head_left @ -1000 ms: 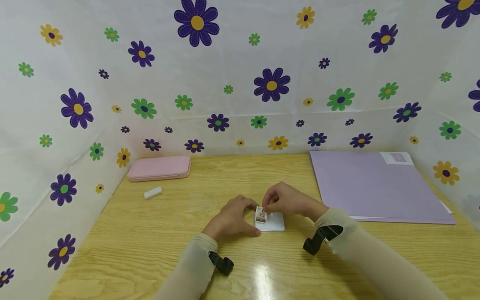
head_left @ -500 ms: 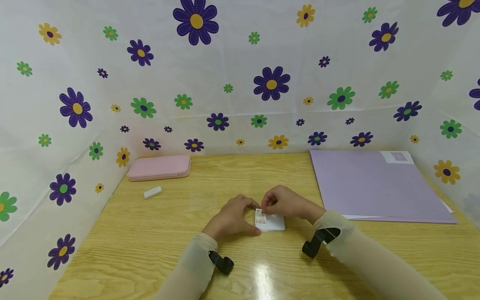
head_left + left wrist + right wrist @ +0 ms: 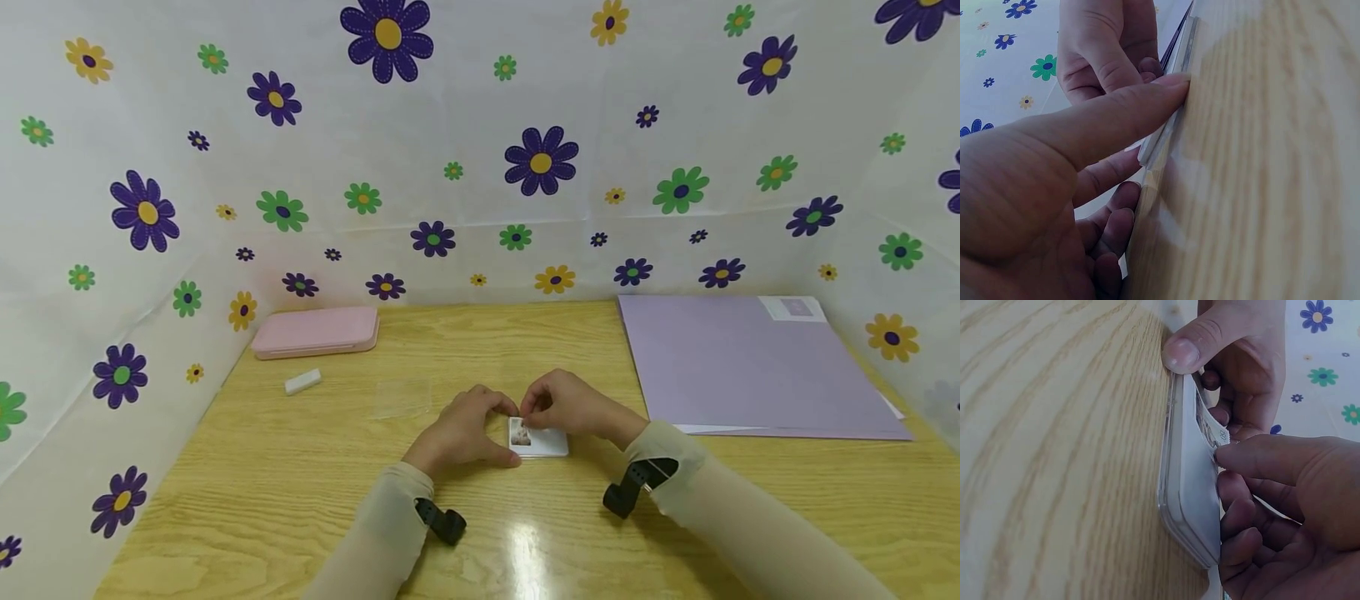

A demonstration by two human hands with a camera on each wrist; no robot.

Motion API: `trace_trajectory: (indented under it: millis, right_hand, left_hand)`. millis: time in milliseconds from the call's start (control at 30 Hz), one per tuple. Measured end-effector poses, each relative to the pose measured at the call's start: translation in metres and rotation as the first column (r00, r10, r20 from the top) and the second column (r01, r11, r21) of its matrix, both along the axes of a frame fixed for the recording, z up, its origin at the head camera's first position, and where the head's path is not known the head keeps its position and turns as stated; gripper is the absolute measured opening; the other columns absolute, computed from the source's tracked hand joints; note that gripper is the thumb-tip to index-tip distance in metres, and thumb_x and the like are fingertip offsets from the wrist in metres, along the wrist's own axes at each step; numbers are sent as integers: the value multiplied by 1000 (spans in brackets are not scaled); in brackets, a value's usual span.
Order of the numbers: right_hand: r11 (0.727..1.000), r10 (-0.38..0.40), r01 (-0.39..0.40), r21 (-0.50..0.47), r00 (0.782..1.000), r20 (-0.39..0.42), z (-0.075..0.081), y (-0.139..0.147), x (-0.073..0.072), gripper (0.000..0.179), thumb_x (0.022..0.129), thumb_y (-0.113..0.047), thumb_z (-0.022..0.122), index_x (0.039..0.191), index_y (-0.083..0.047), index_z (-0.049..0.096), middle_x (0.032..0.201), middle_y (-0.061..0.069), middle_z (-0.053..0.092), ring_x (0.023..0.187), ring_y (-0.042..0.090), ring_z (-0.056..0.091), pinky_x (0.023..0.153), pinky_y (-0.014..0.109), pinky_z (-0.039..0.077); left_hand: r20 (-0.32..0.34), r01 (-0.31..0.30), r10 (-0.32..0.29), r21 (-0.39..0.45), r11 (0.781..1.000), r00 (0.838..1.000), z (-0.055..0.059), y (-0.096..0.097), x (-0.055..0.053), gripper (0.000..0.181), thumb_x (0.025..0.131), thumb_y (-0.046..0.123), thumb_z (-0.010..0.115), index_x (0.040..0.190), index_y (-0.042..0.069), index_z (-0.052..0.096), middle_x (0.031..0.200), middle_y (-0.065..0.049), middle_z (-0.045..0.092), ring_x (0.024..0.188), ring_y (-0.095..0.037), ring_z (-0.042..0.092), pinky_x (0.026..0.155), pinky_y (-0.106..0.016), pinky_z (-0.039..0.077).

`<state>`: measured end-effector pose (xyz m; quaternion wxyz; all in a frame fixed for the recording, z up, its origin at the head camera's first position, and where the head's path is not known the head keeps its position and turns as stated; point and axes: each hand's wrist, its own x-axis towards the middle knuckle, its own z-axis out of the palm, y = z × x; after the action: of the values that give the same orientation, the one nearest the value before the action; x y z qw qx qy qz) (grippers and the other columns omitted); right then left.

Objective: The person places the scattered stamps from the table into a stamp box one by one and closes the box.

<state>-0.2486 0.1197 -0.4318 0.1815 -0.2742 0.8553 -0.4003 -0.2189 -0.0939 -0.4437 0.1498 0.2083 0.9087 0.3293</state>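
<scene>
While your left hand (image 3: 467,430) grips the flat white case (image 3: 552,445) by opposite edges on the table (image 3: 255,500), your right hand (image 3: 567,406) has a pinching grip on the stamp-like picture (image 3: 519,433), which is over the case's left end.

Two grips were counted, one left grip (image 3: 465,429) and one right grip (image 3: 576,404). Two pale sleeves (image 3: 750,517) were tallied, along with two black wrist devices (image 3: 450,527), one at each sleeve. One white flat case (image 3: 549,444) and one small picture (image 3: 519,435) were counted; the case's layers could not be numbered with certainty. On one tabletop (image 3: 285,500), one pink case (image 3: 315,329), one white block (image 3: 303,382), one transparent sheet (image 3: 402,399) and one purple folder (image 3: 757,367) were noted. One white label (image 3: 797,309) was found. The white sheets (image 3: 716,430) under the folder could not be counted. In the head view, ten yellow flowers (image 3: 555,280) and fifteen green flowers (image 3: 680,191) were counted.
</scene>
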Motion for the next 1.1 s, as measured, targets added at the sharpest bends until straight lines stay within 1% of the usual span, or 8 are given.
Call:
trace_trajectory:
  millis: [367, 500, 600, 733, 967, 1100]
  right_hand:
    - [1000, 6, -5, 18, 998, -64, 0, -1, 3, 9, 85, -1, 74, 85, -10, 75, 76, -5, 66, 69, 12, 58, 64, 27, 49]
    - [1000, 6, -4, 28, 997, -75, -2, 0, 3, 3, 85, -5, 76, 84, -7, 74, 75, -5, 65, 68, 12, 57, 63, 27, 49]
    - [999, 6, -3, 32, 997, -80, -2, 0, 4, 4, 85, -7, 76, 85, -5, 73, 75, -5, 64, 68, 11, 57, 62, 27, 48]
    - [1000, 6, -3, 30, 997, -83, -3, 0, 4, 3, 85, -6, 76, 85, -6, 73, 75, -5, 64, 67, 11, 57, 62, 26, 48]
    - [1000, 13, -11, 24, 995, -102, -4, 1, 4, 3, 85, -7, 75, 83, -7, 73, 74, -5, 64, 68, 11, 56, 62, 26, 48]
    - [1000, 14, -11, 22, 994, -110, -4, 0, 5, 7, 85, -4, 75, 82, -10, 73, 73, -5, 64, 67, 11, 56, 61, 26, 47]
  left_hand:
    - [-6, 8, -8, 8, 1000, 1000, 0, -2, -1, 59, 69, 39, 91, 120, 26, 64, 118, 5, 52, 115, -23, 47, 99, -44, 39]
    - [-2, 11, -11, 13, 1000, 1000, 0, -2, -1, 58, 70, 39, 91, 120, 26, 64, 118, 5, 52, 115, -23, 47, 99, -43, 39]
    - [1, 9, -9, 12, 1000, 1000, 0, -1, 0, 58, 70, 39, 91, 120, 26, 64, 119, 5, 51, 115, -23, 46, 99, -44, 39]
    - [8, 7, -7, 12, 1000, 1000, 1, -1, 0, 58, 70, 38, 90, 120, 26, 64, 120, 4, 51, 116, -23, 46, 99, -44, 39]
    - [1, 14, -14, 2, 1000, 1000, 2, 0, 0, 58, 71, 39, 90, 121, 26, 64, 119, 4, 51, 115, -24, 46, 99, -44, 39]
    - [8, 9, -9, 2, 1000, 1000, 1, 0, 0, 58, 71, 40, 90, 120, 27, 63, 119, 4, 51, 113, -23, 46, 97, -44, 40]
